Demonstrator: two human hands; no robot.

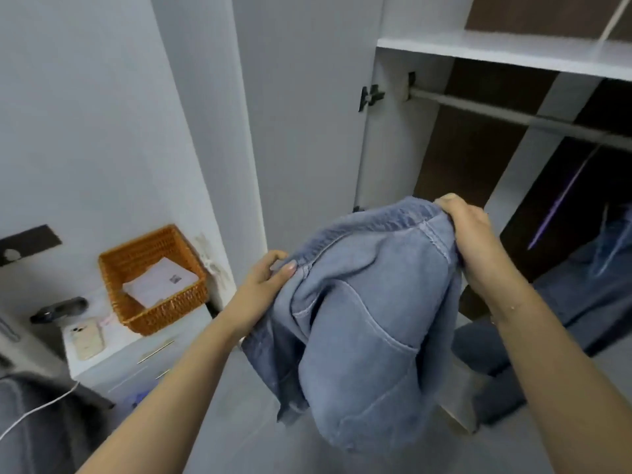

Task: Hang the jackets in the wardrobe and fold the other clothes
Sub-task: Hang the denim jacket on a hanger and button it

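Head view. Both hands hold a pair of light blue jeans (369, 302) up in front of an open wardrobe (386, 138). The left hand (265, 285) pinches the waistband at its left end between thumb and curled fingers; the right hand (470, 234) grips the waistband at its right end, fingers curled round the cloth. The jeans hang bunched between the hands, a back pocket facing the camera. To the far right, a white shelf (513, 51) sits above a bare metal rail (513, 114), and darker denim clothing (588, 292) lies low in the wardrobe. To the left, a wicker basket (150, 289) holding papers and a phone (87, 338) rest on a white counter (113, 354).
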